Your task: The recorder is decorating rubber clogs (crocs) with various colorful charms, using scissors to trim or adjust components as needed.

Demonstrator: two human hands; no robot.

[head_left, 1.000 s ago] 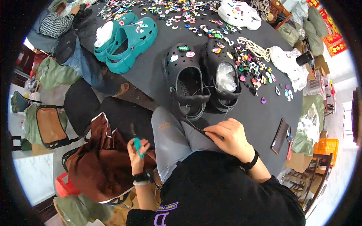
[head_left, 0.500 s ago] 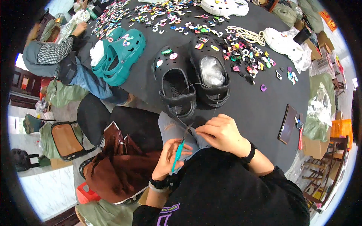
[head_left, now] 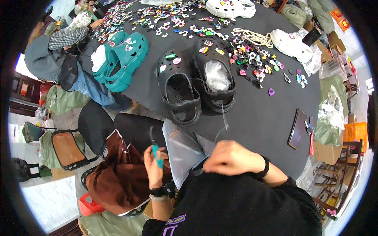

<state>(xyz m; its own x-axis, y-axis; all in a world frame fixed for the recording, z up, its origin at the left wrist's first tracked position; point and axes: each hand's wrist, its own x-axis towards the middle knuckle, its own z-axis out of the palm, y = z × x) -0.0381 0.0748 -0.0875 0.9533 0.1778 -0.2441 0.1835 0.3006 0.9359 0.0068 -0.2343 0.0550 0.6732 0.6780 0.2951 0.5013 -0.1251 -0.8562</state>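
1. two hands low in view: left hand (head_left: 152, 165) has its grip clamped on teal-handled scissors (head_left: 156, 151), long axis near-upright, blades pointing far.
2. right hand (head_left: 230, 157) fingers pinched together on a thin clear strand (head_left: 223, 118) running far to the black clogs (head_left: 197, 82) on the surface (head_left: 252, 118).
3. scissors lie left of the strand; left hand nearer them.
4. versus half a second ago: scissors swung left, away from right hand.

Left hand (head_left: 153, 165) raised, fingers closed in a grip, right hand (head_left: 232, 157) curled near the lap, both forearms bent inward
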